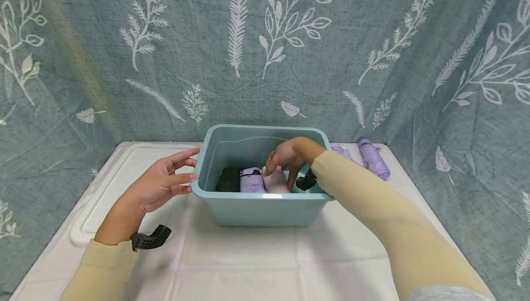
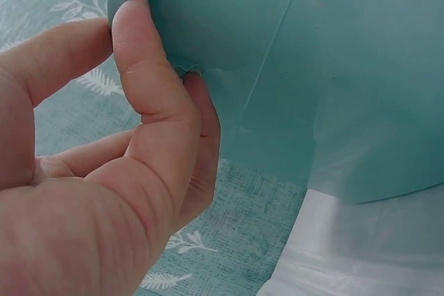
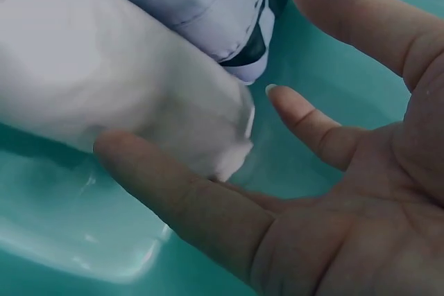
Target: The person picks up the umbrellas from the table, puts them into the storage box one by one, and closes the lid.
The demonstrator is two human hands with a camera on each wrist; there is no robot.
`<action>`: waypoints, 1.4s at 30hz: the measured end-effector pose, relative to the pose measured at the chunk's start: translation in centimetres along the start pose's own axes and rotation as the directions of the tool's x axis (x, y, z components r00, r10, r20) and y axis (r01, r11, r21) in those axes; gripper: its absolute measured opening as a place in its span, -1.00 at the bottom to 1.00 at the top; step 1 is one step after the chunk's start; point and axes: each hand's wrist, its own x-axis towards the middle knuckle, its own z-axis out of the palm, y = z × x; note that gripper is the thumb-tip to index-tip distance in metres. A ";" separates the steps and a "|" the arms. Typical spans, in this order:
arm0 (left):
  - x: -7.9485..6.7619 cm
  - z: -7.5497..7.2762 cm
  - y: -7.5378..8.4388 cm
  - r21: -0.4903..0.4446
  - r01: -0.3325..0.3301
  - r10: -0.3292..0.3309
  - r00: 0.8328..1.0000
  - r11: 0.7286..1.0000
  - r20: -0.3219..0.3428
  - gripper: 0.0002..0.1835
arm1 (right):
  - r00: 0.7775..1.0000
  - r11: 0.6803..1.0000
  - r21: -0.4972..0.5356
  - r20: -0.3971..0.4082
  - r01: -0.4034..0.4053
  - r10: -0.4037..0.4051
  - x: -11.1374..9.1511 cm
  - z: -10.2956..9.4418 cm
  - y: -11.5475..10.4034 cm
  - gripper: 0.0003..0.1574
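Right hand (image 1: 290,153), nearer, splays its fingers against 1 pale-pink fabric roll (image 1: 275,183) lying front-to-back; left hand (image 1: 159,181), loose-fingered, touches the rectangular teal plastic bin (image 1: 265,211).

1. Left sleeve (image 1: 98,266), lower left: plain pale yellow.
2. Right sleeve (image 1: 385,216), lower right: matching, with grey cloth (image 1: 451,293) at the bottom edge.
3. Left wristpiece (image 1: 145,241): black, bent, dotted with small holes.
4. Right wristpiece (image 1: 305,181), right of centre: black.

Blue-green bin (image 1: 265,211), open on top, smooth, round corners, stands upright on table (image 1: 236,264). Pale pink roll (image 1: 275,182), plain and smooth, crinkly at one end, lies inside bin, just beside purple roll (image 1: 251,182) that has dark (image 1: 239,180) one next to it.
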 end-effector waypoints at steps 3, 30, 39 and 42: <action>0.0 0.1 0.1 0.001 0.003 -0.003 1.000 1.000 -0.001 -0.15 | 1.000 1.000 -0.010 0.004 0.022 -0.022 -0.5 -0.2 -0.1 -0.65; 0.0 0.2 0.1 0.002 0.004 -0.004 1.000 1.000 -0.013 -0.11 | 0.998 0.999 -0.002 0.040 0.042 -0.042 -0.1 0.2 0.4 -0.45; 0.0 0.1 0.1 0.011 0.004 -0.003 1.000 1.000 -0.022 -0.14 | 0.990 0.987 -0.090 0.037 0.137 -0.134 -2.5 -0.9 0.5 -0.35; 0.0 0.0 0.1 0.001 -0.001 0.001 1.000 1.000 -0.016 -0.14 | 0.983 0.982 -0.057 0.045 0.183 -0.180 -3.5 -1.3 0.8 -0.40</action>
